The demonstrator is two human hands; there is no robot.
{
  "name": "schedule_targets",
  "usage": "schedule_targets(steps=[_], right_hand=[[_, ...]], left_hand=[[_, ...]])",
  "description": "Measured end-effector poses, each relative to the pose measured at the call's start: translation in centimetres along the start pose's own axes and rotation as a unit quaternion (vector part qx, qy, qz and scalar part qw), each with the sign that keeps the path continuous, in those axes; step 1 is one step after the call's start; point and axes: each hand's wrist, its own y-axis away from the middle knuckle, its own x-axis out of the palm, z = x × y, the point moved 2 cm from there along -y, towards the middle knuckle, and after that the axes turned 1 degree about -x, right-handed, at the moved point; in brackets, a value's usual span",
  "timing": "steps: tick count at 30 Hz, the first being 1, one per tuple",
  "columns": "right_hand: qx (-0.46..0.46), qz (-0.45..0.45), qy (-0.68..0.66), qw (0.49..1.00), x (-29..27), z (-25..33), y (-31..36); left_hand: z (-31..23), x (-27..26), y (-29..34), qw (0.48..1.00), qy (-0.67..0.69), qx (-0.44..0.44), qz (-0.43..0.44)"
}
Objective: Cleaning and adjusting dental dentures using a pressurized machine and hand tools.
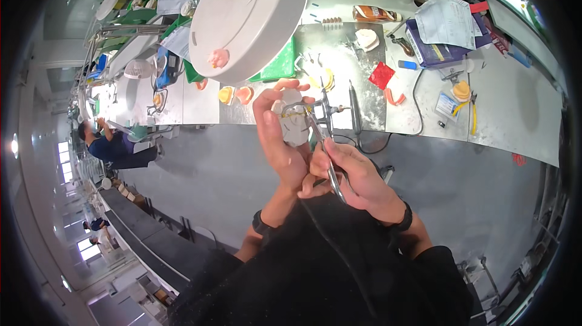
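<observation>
My left hand (pixel 273 135) is raised in front of the bench edge, its fingers curled round a white plaster dental cast (pixel 296 130). A thin wire, yellowish in places, runs along the upper part of this cast. Attached beside it is a grey metal articulator frame (pixel 328 109), reaching out to the right. My right hand (pixel 359 176) is closed on slender silver pliers (pixel 333 176). Their tip meets the wire at the cast's right side; the exact bite is too small to make out. The lower fingers of my right hand rest near my left wrist.
A white lamp head (pixel 248 23) overhangs the bench at upper left. On the bench lie a handpiece (pixel 354 108) with a cord, a red wax sheet (pixel 381 75), yellow-handled cutters (pixel 473 117) and a brown bottle (pixel 371 14). Another person (pixel 109 147) sits far left.
</observation>
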Motion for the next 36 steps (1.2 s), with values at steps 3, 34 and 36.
schedule_targets(steps=[3,34,36], right_hand=[[0.028,-0.032,-0.026,0.999,-0.2,-0.2,0.3],[-0.269,0.26,-0.476,0.796,-6.3,3.5,7.2],[-0.463,0.172,-0.155,0.856,-4.8,12.2,13.6]], left_hand=[[0.3,0.0,-0.1,0.997,-0.058,-0.035,-0.044],[7.8,-5.0,-0.3,0.87,-0.459,0.158,0.08],[6.7,-9.3,-1.5,0.913,-0.385,-0.132,-0.008]])
